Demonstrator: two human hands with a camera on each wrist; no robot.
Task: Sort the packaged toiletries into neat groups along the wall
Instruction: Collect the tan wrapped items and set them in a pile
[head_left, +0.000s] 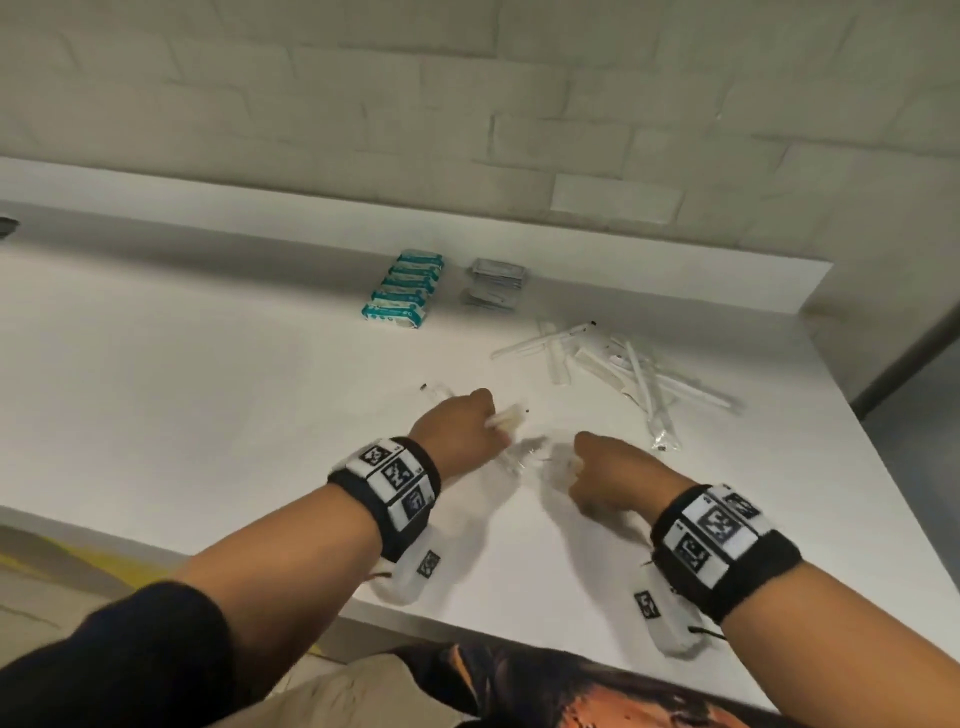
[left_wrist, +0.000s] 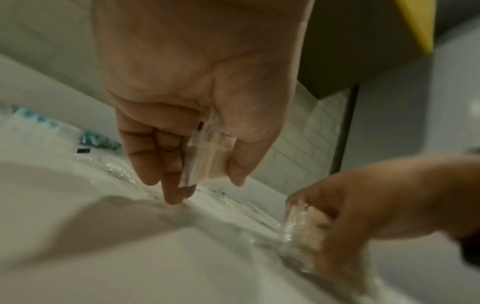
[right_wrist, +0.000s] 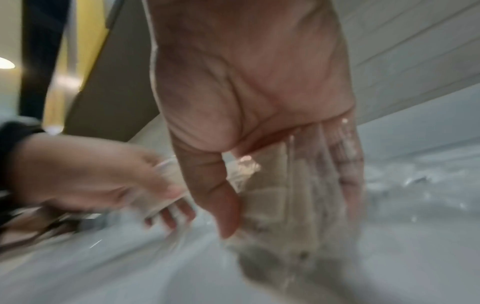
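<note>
While teal packs (head_left: 402, 291) and grey sachets (head_left: 496, 283) are already grouped by the wall (head_left: 467, 104), clear packets are clutched in the left hand (head_left: 460, 428) and right hand (head_left: 605, 475), probably gathered for grouping there.

Motion blur smeared my right hand (right_wrist: 259, 127) in its wrist view; the clear packets (right_wrist: 283, 197) it held ran into streaks, so I couldn't count them. My left hand (right_wrist: 85, 174) was blurred there too. From the head view my curled fingers were hidden behind both hands' backs. Print on the teal packs (head_left: 402, 291) and grey sachets (head_left: 496, 283) by the wall was too small to read. My elbows were cut off by the bottom edge.
</note>
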